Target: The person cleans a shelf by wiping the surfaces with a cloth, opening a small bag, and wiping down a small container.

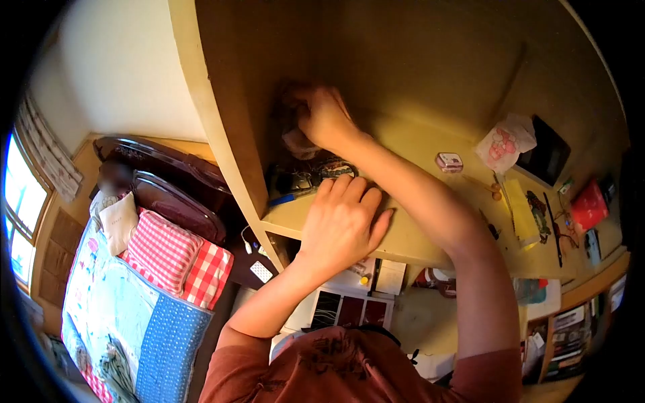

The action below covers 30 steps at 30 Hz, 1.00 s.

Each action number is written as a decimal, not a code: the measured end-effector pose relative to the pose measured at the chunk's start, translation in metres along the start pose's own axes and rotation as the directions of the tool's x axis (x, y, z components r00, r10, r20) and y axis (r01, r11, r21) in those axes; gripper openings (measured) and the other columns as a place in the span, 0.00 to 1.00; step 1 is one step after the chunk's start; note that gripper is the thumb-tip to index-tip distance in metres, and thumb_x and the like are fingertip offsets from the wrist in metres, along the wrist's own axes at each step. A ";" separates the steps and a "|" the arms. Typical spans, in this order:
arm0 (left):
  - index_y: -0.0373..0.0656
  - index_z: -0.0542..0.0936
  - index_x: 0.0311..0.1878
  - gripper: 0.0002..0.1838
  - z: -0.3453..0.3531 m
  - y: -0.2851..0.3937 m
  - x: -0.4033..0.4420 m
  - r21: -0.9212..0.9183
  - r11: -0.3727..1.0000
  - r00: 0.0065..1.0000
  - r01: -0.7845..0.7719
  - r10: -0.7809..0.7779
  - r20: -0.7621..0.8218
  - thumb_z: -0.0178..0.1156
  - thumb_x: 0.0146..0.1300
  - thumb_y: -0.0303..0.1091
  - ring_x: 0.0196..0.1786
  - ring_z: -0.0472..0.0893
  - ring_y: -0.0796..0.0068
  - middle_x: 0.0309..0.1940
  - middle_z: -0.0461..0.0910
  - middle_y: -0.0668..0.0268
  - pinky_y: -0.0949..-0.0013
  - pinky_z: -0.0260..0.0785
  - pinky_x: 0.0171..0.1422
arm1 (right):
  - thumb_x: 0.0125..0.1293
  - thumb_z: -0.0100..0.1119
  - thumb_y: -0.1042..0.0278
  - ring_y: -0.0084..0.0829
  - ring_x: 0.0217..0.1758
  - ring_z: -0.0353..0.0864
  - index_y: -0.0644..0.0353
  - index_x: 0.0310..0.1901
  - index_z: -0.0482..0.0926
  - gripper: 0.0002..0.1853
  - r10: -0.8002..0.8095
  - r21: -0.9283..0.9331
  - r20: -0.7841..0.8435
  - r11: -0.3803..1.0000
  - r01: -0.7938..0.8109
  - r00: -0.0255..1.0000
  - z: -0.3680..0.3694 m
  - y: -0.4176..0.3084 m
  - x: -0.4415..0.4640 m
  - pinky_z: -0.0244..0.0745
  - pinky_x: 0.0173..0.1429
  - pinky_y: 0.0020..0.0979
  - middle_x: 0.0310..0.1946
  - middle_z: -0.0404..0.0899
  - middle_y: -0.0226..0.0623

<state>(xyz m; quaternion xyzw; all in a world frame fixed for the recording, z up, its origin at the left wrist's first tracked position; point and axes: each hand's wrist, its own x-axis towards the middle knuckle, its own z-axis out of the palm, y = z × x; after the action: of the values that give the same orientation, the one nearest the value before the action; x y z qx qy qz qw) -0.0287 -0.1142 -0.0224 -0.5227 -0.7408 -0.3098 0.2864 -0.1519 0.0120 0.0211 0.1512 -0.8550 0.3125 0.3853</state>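
My right hand (328,119) reaches across my left arm into the dim back left corner of a wooden shelf. Its fingers are closed, and shadow hides what they hold. Just below them sits a crumpled, pale, clear-looking bag (300,144). My left hand (344,218) lies over the shelf's front edge, palm down, thumb apart from the fingers, with nothing visible in it. Close to its fingertips are a blue pen (287,197) and a cluster of small dark and metallic items (306,176), partly hidden by the hand.
Toward the right, the shelf (416,232) bears a small pink-and-white tin (449,162), a printed plastic bag (505,142), a dark tablet-like panel (545,153), yellow paper (522,211) and a red item (589,205). A side wall (232,101) bounds the left. A bed (114,295) stands beyond.
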 end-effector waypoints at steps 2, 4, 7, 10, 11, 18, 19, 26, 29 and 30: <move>0.42 0.85 0.41 0.13 0.001 -0.002 -0.001 0.004 1.000 0.999 0.023 -0.023 0.041 0.69 0.59 0.41 0.46 0.79 0.57 0.40 0.80 0.59 0.56 0.68 0.49 | 0.53 0.51 0.83 0.60 0.47 0.84 0.66 0.42 0.85 0.16 -0.077 -0.083 -0.084 0.994 0.070 0.993 0.008 0.003 -0.003 0.81 0.53 0.46 0.40 0.84 0.56; 0.41 0.83 0.40 0.14 0.006 -0.003 0.000 0.002 1.000 0.999 -0.027 0.027 -0.045 0.67 0.62 0.42 0.47 0.79 0.59 0.38 0.80 0.58 0.58 0.68 0.52 | 0.53 0.51 0.84 0.58 0.46 0.85 0.65 0.42 0.86 0.17 -0.281 -0.106 -0.091 0.957 0.272 0.955 0.005 -0.016 -0.012 0.82 0.52 0.45 0.38 0.85 0.55; 0.41 0.84 0.41 0.14 0.000 0.000 0.001 0.001 0.999 0.999 -0.034 0.034 -0.038 0.67 0.62 0.42 0.47 0.79 0.59 0.38 0.80 0.58 0.58 0.68 0.51 | 0.52 0.51 0.84 0.58 0.49 0.84 0.66 0.41 0.85 0.16 -0.181 -0.044 -0.039 0.983 0.179 0.983 0.000 -0.011 -0.008 0.81 0.55 0.46 0.41 0.84 0.56; 0.40 0.84 0.42 0.14 -0.002 0.001 0.000 0.020 1.000 0.997 0.013 -0.014 0.076 0.67 0.62 0.42 0.48 0.79 0.58 0.39 0.80 0.58 0.57 0.68 0.52 | 0.52 0.51 0.83 0.59 0.52 0.82 0.68 0.40 0.85 0.15 -0.047 -0.032 0.003 0.998 0.047 0.999 -0.001 -0.008 -0.006 0.79 0.59 0.47 0.44 0.84 0.56; 0.41 0.84 0.42 0.14 0.003 -0.001 -0.001 0.001 1.000 1.000 -0.003 0.003 0.011 0.69 0.60 0.41 0.47 0.79 0.58 0.38 0.80 0.59 0.57 0.69 0.51 | 0.52 0.51 0.82 0.58 0.51 0.83 0.67 0.40 0.85 0.15 -0.152 -0.091 -0.045 0.985 0.147 0.987 0.004 -0.011 -0.013 0.80 0.57 0.47 0.43 0.85 0.55; 0.41 0.84 0.40 0.13 -0.003 -0.002 0.000 0.013 1.000 0.999 -0.009 0.009 0.032 0.69 0.61 0.42 0.44 0.78 0.58 0.37 0.78 0.59 0.58 0.68 0.50 | 0.58 0.54 0.78 0.54 0.58 0.85 0.54 0.56 0.88 0.25 0.150 -0.232 0.155 0.966 -0.112 0.976 -0.034 0.005 0.015 0.80 0.63 0.43 0.54 0.86 0.50; 0.42 0.83 0.38 0.13 0.000 -0.004 0.000 -0.022 1.000 1.000 -0.017 0.016 -0.013 0.70 0.60 0.41 0.43 0.77 0.58 0.36 0.78 0.60 0.58 0.68 0.49 | 0.58 0.54 0.76 0.53 0.59 0.85 0.53 0.57 0.88 0.25 0.166 -0.316 0.182 0.943 -0.102 0.969 -0.043 0.006 0.017 0.80 0.64 0.44 0.55 0.86 0.49; 0.43 0.82 0.36 0.12 0.001 -0.002 -0.002 -0.028 1.000 0.998 0.006 -0.007 -0.061 0.71 0.59 0.40 0.42 0.78 0.57 0.35 0.78 0.61 0.57 0.69 0.48 | 0.61 0.60 0.69 0.49 0.59 0.85 0.52 0.54 0.90 0.20 0.481 -0.607 0.506 0.788 -0.101 0.716 -0.129 -0.026 -0.007 0.79 0.61 0.42 0.53 0.87 0.47; 0.43 0.82 0.36 0.12 -0.001 -0.001 -0.002 -0.041 0.999 0.999 0.013 -0.014 -0.038 0.71 0.59 0.40 0.42 0.78 0.56 0.35 0.78 0.61 0.56 0.69 0.48 | 0.60 0.63 0.72 0.50 0.61 0.82 0.56 0.56 0.88 0.21 0.425 -0.531 0.587 0.845 -0.068 0.689 -0.141 0.004 -0.041 0.77 0.64 0.39 0.55 0.85 0.51; 0.43 0.82 0.36 0.12 -0.001 -0.001 -0.002 -0.044 0.999 0.999 0.008 -0.010 -0.034 0.71 0.59 0.40 0.42 0.78 0.56 0.35 0.78 0.61 0.56 0.69 0.48 | 0.60 0.63 0.72 0.50 0.61 0.82 0.56 0.56 0.88 0.21 0.429 -0.533 0.583 0.843 -0.075 0.690 -0.147 0.003 -0.047 0.77 0.64 0.39 0.55 0.85 0.51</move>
<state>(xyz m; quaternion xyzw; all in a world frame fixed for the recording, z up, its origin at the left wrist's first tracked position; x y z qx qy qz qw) -0.0293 -0.1163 -0.0231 -0.5202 -0.7311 -0.3363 0.2860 -0.0398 0.1108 0.0594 0.0344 -0.9968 0.0699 0.0198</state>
